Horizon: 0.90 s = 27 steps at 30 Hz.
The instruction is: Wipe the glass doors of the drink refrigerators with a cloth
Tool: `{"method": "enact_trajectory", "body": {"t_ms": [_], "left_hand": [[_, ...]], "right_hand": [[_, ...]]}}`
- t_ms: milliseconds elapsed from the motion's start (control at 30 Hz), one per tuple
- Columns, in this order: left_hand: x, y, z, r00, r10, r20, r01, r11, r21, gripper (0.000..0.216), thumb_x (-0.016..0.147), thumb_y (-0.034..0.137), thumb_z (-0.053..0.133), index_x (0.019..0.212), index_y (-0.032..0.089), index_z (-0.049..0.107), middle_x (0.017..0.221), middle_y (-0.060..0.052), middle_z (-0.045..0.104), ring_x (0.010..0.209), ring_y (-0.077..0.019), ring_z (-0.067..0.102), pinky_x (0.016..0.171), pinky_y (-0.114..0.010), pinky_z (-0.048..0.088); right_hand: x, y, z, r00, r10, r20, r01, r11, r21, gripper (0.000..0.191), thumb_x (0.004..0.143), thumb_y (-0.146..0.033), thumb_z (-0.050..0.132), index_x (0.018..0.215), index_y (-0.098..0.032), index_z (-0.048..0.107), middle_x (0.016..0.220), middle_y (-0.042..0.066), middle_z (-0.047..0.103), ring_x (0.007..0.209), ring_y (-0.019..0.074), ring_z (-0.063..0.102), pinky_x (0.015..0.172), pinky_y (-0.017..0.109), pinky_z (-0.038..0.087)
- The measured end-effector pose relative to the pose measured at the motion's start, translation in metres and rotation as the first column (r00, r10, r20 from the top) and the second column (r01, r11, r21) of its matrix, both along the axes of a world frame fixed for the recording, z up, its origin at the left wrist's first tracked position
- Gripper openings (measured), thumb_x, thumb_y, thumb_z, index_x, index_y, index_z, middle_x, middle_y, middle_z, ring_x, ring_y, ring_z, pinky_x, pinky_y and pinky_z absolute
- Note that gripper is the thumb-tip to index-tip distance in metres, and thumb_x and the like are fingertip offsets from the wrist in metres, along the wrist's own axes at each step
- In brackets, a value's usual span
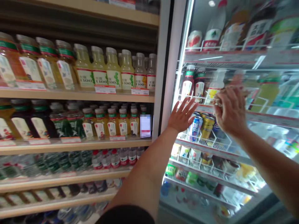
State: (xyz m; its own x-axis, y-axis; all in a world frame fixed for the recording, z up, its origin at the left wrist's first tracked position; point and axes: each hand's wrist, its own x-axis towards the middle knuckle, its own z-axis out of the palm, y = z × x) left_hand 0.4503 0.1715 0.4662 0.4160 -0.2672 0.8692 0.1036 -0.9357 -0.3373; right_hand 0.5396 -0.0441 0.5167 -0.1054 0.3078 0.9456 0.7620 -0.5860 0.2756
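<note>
My left hand (182, 116) is stretched out with its fingers spread, at the left side of the fridge's glass door (233, 124). It holds nothing; whether the palm touches the glass I cannot tell. My right hand (231, 109) is closed over a crumpled brownish cloth (217, 100) against the glass, farther right. Most of the cloth is hidden under the fingers, and the hand is slightly blurred. A faint reflection of the hand shows in the glass just above it. Behind the door, near my hands, stand dark-red juice bottles (187, 82) and a blue-and-white can (195, 128).
Wooden shelves (77, 95) at the left carry rows of bottled drinks, with price tags along their edges. A grey upright frame (167, 62) separates them from the lit fridge. Large bottles (213, 31) fill the fridge's upper rack, and wire racks (210, 141) hold cans below.
</note>
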Motion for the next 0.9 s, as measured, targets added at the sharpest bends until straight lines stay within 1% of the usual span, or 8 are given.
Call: {"method": "enact_trajectory", "body": {"t_ms": [133,233,333,467,533,633,733,900], "left_hand": [[0.0,0.0,-0.001,1.0,0.005,0.003,-0.005,1.0,0.0,0.061,0.109,0.041,0.036,0.167,0.024,0.026,0.174,0.0,0.022,0.161,-0.0236,-0.002,0.136,-0.055,0.009],[0.0,0.0,-0.002,1.0,0.026,0.016,-0.026,1.0,0.011,0.061,0.11,0.041,0.034,0.168,0.025,0.025,0.174,0.0,0.021,0.162,-0.0236,-0.002,0.136,-0.055,0.01],[0.0,0.001,-0.001,0.999,0.042,-0.004,-0.042,0.999,0.022,0.062,0.11,0.042,0.035,0.168,0.024,0.025,0.175,0.0,0.018,0.162,-0.0248,-0.002,0.136,-0.054,0.01],[0.0,0.001,0.0,0.999,0.035,-0.031,-0.035,0.999,0.009,0.065,0.109,0.042,0.037,0.169,0.023,0.021,0.175,-0.001,0.017,0.163,-0.0255,-0.001,0.136,-0.054,0.01],[0.001,0.001,-0.001,1.0,0.009,-0.011,-0.009,1.0,0.004,0.064,0.109,0.041,0.037,0.169,0.023,0.021,0.175,-0.002,0.019,0.163,-0.0249,-0.001,0.136,-0.054,0.009],[0.003,0.003,-0.002,0.999,-0.028,0.045,0.028,1.0,0.01,0.064,0.109,0.039,0.038,0.168,0.022,0.022,0.174,-0.004,0.022,0.163,-0.024,0.0,0.136,-0.054,0.007],[0.005,0.004,-0.003,0.996,-0.03,0.087,0.028,0.999,0.027,0.063,0.109,0.039,0.039,0.168,0.021,0.024,0.173,-0.005,0.023,0.163,-0.0239,0.0,0.136,-0.053,0.005],[0.005,0.003,-0.003,0.997,0.003,0.073,-0.006,0.999,0.041,0.062,0.11,0.04,0.037,0.167,0.021,0.027,0.174,-0.004,0.022,0.163,-0.0238,-0.002,0.136,-0.052,0.005]], "right_hand": [[0.008,-0.006,-0.015,0.997,0.083,0.003,-0.08,0.977,-0.198,0.029,0.104,-0.029,0.052,0.124,-0.018,0.069,0.148,0.015,0.064,0.152,0.0305,0.045,0.125,0.052,0.04],[0.019,-0.012,-0.007,0.986,0.147,0.073,-0.142,0.987,-0.069,0.026,0.104,-0.031,0.052,0.116,-0.016,0.07,0.136,0.018,0.07,0.147,0.0286,0.052,0.123,0.045,0.045],[0.022,-0.012,-0.005,0.975,0.18,0.127,-0.186,0.982,0.035,0.033,0.103,-0.027,0.053,0.132,-0.015,0.064,0.131,0.018,0.071,0.146,0.0295,0.053,0.121,0.048,0.047],[0.015,-0.01,-0.011,0.974,0.165,0.158,-0.132,0.971,-0.202,0.043,0.103,-0.02,0.057,0.146,-0.018,0.058,0.148,0.017,0.063,0.151,0.0314,0.047,0.121,0.052,0.047],[0.014,-0.012,-0.005,0.98,0.137,0.141,-0.103,0.968,-0.228,0.042,0.104,-0.021,0.057,0.145,-0.019,0.061,0.155,0.016,0.057,0.152,0.0319,0.046,0.122,0.053,0.045],[0.014,-0.015,0.005,0.998,0.047,0.049,-0.045,0.998,-0.042,0.043,0.107,-0.026,0.05,0.148,-0.02,0.061,0.159,0.015,0.054,0.154,0.0329,0.041,0.127,0.055,0.036],[0.009,-0.015,-0.005,1.0,-0.017,-0.024,0.019,0.997,0.081,0.055,0.105,-0.032,0.05,0.157,-0.013,0.051,0.162,0.019,0.048,0.158,0.0376,0.033,0.128,0.059,0.032],[0.005,-0.02,-0.019,0.998,-0.035,-0.05,0.029,0.994,-0.106,0.062,0.103,-0.03,0.051,0.162,-0.014,0.041,0.162,0.019,0.049,0.158,0.0345,0.034,0.128,0.057,0.033]]}}
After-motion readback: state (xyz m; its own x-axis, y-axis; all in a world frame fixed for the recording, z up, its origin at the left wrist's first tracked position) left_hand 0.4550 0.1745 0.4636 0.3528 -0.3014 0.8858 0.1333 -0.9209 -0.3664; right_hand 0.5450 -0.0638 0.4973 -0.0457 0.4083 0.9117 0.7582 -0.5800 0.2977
